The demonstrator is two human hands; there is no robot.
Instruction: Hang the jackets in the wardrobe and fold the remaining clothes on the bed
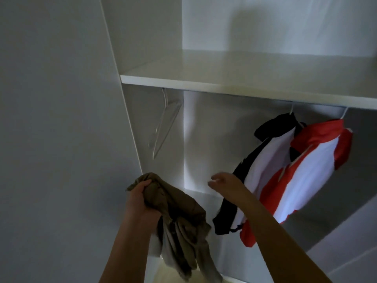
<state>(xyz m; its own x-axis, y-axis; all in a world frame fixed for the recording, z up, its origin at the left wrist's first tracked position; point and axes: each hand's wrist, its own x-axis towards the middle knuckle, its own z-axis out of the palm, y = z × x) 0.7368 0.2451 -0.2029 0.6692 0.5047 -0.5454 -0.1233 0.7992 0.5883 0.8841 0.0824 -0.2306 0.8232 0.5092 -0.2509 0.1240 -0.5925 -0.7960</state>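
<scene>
Olive-brown limp cloth jacket [183,213], likely light, is sagging from the clenching left grip [140,199]; open right grip [222,183] is hovering; shoulders suit holding.

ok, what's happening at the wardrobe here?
A person stands at the open wardrobe. Their left hand grips a bunched olive garment. The right hand is open and holds nothing. Beside it, a black-and-white jacket and a red-and-white jacket hang under the shelf. A clear hanger hangs empty on the left.
</scene>
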